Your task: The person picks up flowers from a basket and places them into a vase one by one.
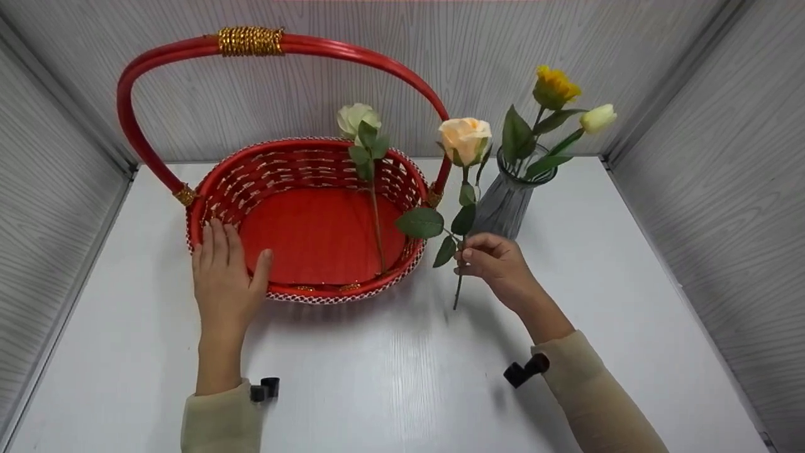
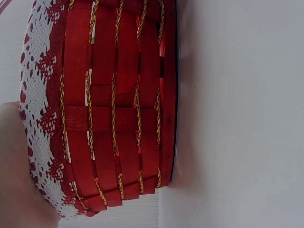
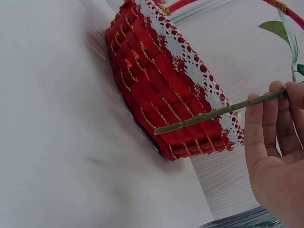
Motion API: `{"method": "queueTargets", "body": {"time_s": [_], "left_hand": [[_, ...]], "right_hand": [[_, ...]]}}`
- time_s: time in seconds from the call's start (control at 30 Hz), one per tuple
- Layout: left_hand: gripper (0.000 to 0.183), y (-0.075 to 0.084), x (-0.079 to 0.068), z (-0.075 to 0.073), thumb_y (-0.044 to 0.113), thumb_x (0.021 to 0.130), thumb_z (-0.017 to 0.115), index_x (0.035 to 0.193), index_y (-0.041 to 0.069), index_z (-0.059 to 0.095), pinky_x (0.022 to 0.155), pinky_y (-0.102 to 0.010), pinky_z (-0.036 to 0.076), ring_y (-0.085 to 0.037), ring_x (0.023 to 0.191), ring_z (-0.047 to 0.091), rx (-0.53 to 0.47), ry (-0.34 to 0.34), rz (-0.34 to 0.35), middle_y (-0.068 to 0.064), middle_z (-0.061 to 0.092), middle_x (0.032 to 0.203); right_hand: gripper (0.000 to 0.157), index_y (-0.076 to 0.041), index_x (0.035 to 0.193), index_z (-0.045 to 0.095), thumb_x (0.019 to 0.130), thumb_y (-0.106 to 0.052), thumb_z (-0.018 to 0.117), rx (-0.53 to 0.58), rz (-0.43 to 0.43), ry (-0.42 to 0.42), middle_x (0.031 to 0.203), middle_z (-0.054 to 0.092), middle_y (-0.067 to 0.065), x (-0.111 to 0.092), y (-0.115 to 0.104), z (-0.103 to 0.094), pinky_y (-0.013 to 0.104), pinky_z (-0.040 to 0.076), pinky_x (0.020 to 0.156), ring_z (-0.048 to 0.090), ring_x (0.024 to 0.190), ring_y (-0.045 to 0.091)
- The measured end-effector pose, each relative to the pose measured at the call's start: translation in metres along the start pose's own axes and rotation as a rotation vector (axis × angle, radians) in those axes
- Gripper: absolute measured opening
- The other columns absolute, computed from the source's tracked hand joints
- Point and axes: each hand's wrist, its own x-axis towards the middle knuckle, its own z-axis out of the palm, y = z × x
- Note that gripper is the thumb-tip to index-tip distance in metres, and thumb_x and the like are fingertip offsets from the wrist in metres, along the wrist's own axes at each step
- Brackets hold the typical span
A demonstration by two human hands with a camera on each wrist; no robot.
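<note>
My right hand (image 1: 503,267) pinches the stem of a peach rose (image 1: 465,139) between thumb and fingers. The rose stands nearly upright beside the right end of a red woven basket (image 1: 308,292). Its cut stem end (image 3: 164,129) points away from the fingers in the right wrist view, in front of the lace-trimmed basket side. My left hand (image 1: 226,277) rests on the basket's near left rim, fingers straight and reaching inside, thumb spread. A white rose (image 1: 358,119) leans in the basket, its stem slanting down to the near wall and its bloom over the back rim.
Behind my right hand is a grey glass vase (image 1: 503,204) holding a yellow flower (image 1: 555,88) and a cream tulip (image 1: 597,118). The tall red handle (image 1: 358,53) arches over the basket. Pale wood-grain panels (image 1: 710,157) enclose the white table (image 1: 390,377).
</note>
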Motion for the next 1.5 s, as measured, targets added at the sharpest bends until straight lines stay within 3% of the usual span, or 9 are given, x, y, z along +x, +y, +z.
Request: {"method": "queueTargets", "body": {"time_s": [0.27, 0.4, 0.5, 0.67, 0.97, 1.23, 1.5], "left_hand": [[0.084, -0.001, 0.001, 0.002, 0.056, 0.098, 0.045, 0.157, 0.001, 0.021, 0.125, -0.05, 0.001, -0.035, 0.154, 0.009, -0.007, 0.001, 0.011, -0.019, 0.015, 0.165], [0.083, -0.001, 0.0, 0.001, 0.055, 0.098, 0.046, 0.157, 0.001, 0.021, 0.125, -0.05, 0.001, -0.035, 0.154, 0.009, -0.004, 0.001, 0.011, -0.018, 0.014, 0.166], [0.083, -0.002, -0.001, 0.001, 0.054, 0.098, 0.047, 0.157, 0.001, 0.023, 0.125, -0.05, 0.001, -0.036, 0.154, 0.01, -0.005, 0.005, 0.011, -0.017, 0.013, 0.166], [0.083, -0.002, 0.0, 0.0, 0.055, 0.098, 0.046, 0.155, -0.001, 0.026, 0.125, -0.05, 0.002, -0.036, 0.154, 0.012, -0.001, 0.026, 0.013, -0.02, 0.019, 0.164], [0.083, -0.001, 0.0, 0.002, 0.056, 0.098, 0.045, 0.155, -0.001, 0.026, 0.125, -0.05, 0.003, -0.037, 0.153, 0.013, 0.0, 0.033, 0.019, -0.021, 0.02, 0.163], [0.082, -0.002, 0.0, 0.002, 0.054, 0.098, 0.046, 0.155, -0.001, 0.026, 0.125, -0.05, 0.003, -0.037, 0.154, 0.012, 0.002, 0.033, 0.019, -0.022, 0.021, 0.163], [0.082, -0.001, 0.0, 0.002, 0.054, 0.098, 0.047, 0.155, -0.001, 0.027, 0.125, -0.051, 0.003, -0.037, 0.153, 0.013, -0.002, 0.035, 0.02, -0.023, 0.022, 0.162]], "right_hand": [[0.011, -0.007, 0.096, 0.066, 0.095, 0.002, 0.059, 0.035, -0.038, 0.168, 0.089, 0.069, 0.009, 0.002, -0.025, -0.01, 0.039, 0.06, 0.079, 0.067, 0.082, 0.02], [0.002, -0.004, 0.098, 0.063, 0.096, -0.003, 0.063, 0.036, -0.059, 0.249, 0.091, 0.069, 0.01, 0.005, -0.039, -0.016, 0.037, 0.06, 0.079, 0.068, 0.082, 0.021], [0.007, -0.004, 0.099, 0.063, 0.095, -0.008, 0.067, 0.032, -0.077, 0.275, 0.091, 0.069, 0.008, 0.007, -0.047, -0.021, 0.035, 0.06, 0.08, 0.068, 0.084, 0.019], [0.009, -0.003, 0.101, 0.064, 0.095, -0.009, 0.068, 0.041, -0.108, 0.279, 0.091, 0.069, 0.008, 0.011, -0.061, -0.03, 0.035, 0.06, 0.077, 0.068, 0.084, 0.019], [0.012, 0.004, 0.101, 0.065, 0.094, -0.006, 0.068, -0.068, -0.169, 0.313, 0.089, 0.069, 0.011, 0.026, -0.101, -0.041, 0.034, 0.061, 0.076, 0.068, 0.082, 0.022], [0.021, 0.009, 0.106, 0.066, 0.093, -0.007, 0.069, -0.309, -0.098, 0.291, 0.088, 0.068, 0.01, 0.045, -0.136, -0.047, 0.03, 0.061, 0.072, 0.065, 0.079, 0.019], [0.021, 0.013, 0.105, 0.065, 0.093, -0.005, 0.067, -0.451, -0.035, 0.217, 0.084, 0.069, 0.007, 0.066, -0.164, -0.055, 0.022, 0.056, 0.063, 0.064, 0.07, 0.016]]}}
